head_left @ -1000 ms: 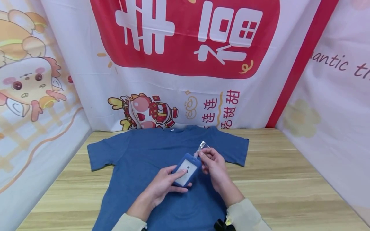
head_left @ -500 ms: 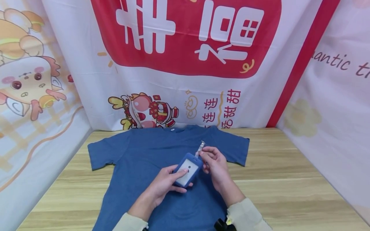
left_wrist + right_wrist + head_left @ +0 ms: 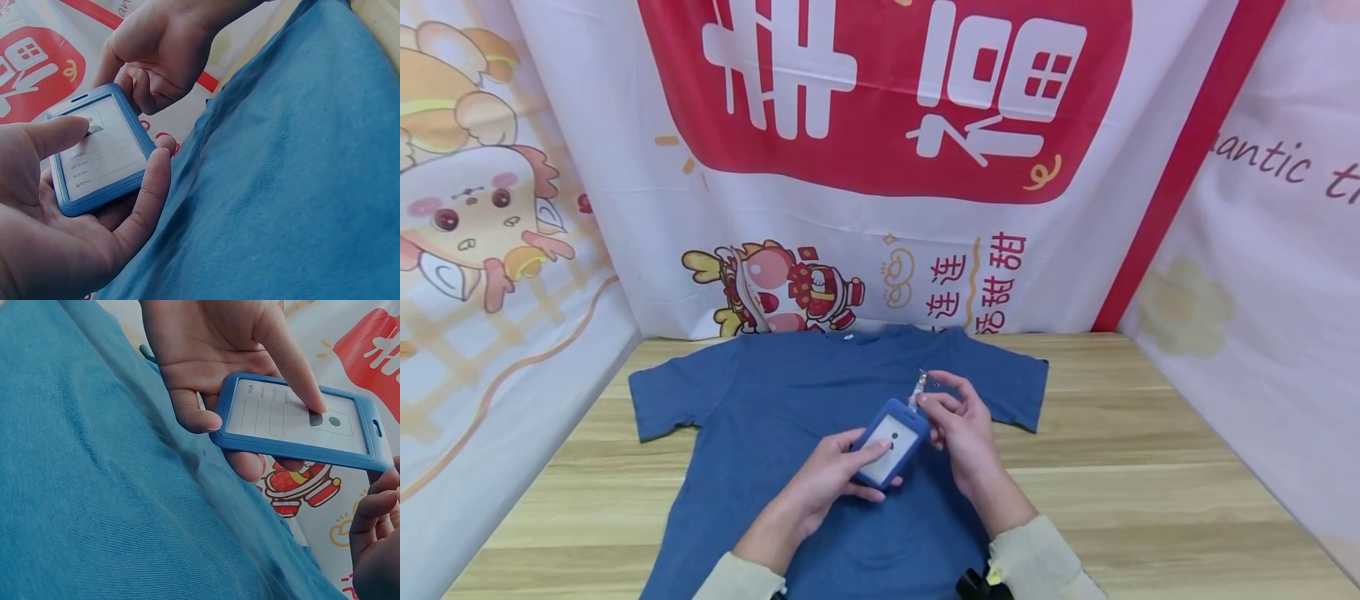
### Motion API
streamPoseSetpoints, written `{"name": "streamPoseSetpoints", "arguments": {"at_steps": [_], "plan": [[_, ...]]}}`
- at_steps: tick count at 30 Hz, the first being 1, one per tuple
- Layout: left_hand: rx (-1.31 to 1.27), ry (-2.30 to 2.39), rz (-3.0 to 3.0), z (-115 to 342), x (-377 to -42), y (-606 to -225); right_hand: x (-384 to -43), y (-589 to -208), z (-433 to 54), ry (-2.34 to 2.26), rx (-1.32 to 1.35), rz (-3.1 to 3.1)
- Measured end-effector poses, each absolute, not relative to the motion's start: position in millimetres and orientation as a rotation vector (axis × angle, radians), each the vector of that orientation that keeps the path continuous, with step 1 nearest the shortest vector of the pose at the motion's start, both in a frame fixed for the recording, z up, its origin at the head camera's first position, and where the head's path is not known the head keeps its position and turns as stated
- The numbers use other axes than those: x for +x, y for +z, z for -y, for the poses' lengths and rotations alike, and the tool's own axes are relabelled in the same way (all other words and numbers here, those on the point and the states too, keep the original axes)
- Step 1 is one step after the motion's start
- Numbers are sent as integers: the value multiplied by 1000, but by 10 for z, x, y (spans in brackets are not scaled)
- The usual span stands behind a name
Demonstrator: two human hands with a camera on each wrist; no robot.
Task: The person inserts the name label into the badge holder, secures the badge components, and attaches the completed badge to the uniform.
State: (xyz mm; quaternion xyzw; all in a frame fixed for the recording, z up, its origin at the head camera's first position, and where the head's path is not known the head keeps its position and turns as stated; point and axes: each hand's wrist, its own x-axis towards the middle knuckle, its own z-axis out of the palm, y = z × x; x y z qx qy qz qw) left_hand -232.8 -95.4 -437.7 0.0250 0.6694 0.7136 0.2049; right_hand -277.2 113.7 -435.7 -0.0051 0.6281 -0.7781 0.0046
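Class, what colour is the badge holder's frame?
The badge holder's frame is blue, seen best in the left wrist view.

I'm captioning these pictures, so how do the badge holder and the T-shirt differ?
The badge holder is small with a stiff-looking frame; the T-shirt is far larger and soft cloth. The badge holder is gripped by the left hand, off the table; the T-shirt lies spread on it. The badge holder frames a printed white card; the T-shirt's visible front looks plain. Both are blue.
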Motion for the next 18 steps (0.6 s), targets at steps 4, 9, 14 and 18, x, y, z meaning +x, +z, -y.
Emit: {"name": "streamPoseSetpoints", "arguments": {"at_steps": [4, 9, 14, 18], "plan": [[69, 1989, -1861, 955, -2326, -4375, -2770, -4352, -1137, -2418, -43, -1976], [78, 1999, -1852, 958, -2322, -4372, -2759, -4354, -1121, -2376, -49, -2015], [76, 2010, -1842, 964, -2312, -4369, -2749, -4359, -1109, -2358, -52, -2019], [77, 2012, -1835, 968, -2316, -4373, -2740, -4352, -1104, -2353, -49, -2003]]}}
